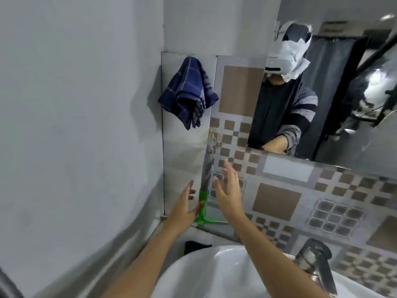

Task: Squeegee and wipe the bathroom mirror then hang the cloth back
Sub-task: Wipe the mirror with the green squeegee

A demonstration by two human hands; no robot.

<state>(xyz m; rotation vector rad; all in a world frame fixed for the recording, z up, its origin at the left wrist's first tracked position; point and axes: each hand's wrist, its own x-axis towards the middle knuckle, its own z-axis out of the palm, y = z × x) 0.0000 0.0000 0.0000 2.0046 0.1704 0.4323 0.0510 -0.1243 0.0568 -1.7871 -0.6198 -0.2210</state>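
green squeegee point(203, 208) stands upright against the tiled wall point(277, 198), handle up, blade at the bottom, above the sink point(193, 274). left hand point(184, 208) open, fingers spread, thumb brushing its green neck; right hand point(228, 190) open just beside, holding nothing. blue cloth point(189, 93) hangs well above; mirror point(335, 87) up right.

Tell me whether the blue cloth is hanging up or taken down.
Hanging up: the blue checked cloth droops bunched from the wall beside the mirror, and neither hand touches it.
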